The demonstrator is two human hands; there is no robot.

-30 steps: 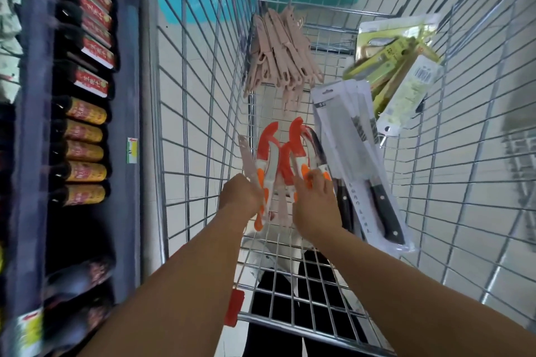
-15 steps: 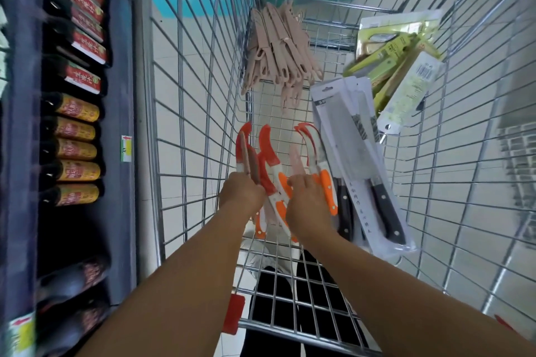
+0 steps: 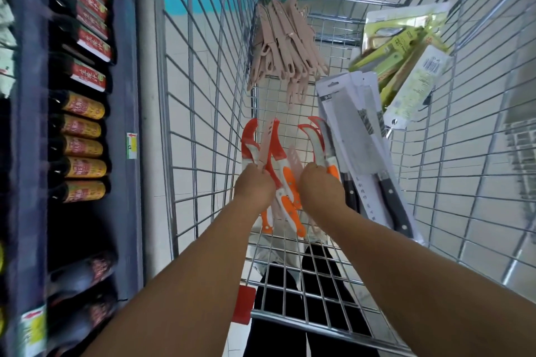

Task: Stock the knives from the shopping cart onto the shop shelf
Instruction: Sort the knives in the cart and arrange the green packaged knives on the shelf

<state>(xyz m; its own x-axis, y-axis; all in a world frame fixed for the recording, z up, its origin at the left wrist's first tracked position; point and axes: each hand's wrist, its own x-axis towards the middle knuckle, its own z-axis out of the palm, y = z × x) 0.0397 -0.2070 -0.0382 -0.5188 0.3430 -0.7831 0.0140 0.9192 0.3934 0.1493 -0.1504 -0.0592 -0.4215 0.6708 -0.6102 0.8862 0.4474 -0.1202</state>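
cart top: open, hands reach in from above | wire walls (image 3: 203, 95): close in the left and right sides | far end: pink knives (image 3: 285, 46) pile up | right side: packed knives (image 3: 356, 136) and green packs (image 3: 406, 66) fill it | middle floor of cart (image 3: 290, 101): bare wire between the piles | left: shelf (image 3: 127, 81) full of bottles (image 3: 81, 148)

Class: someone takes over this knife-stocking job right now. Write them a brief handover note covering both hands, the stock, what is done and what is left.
Left hand: grips orange knives in the cart.
Right hand: grips more orange knives.
In the cart too: beige knives, packaged cleavers, green packs.
Done: no knives seen on the shelf, which holds bottles.
Left: lift the knives out and shelve all of them.
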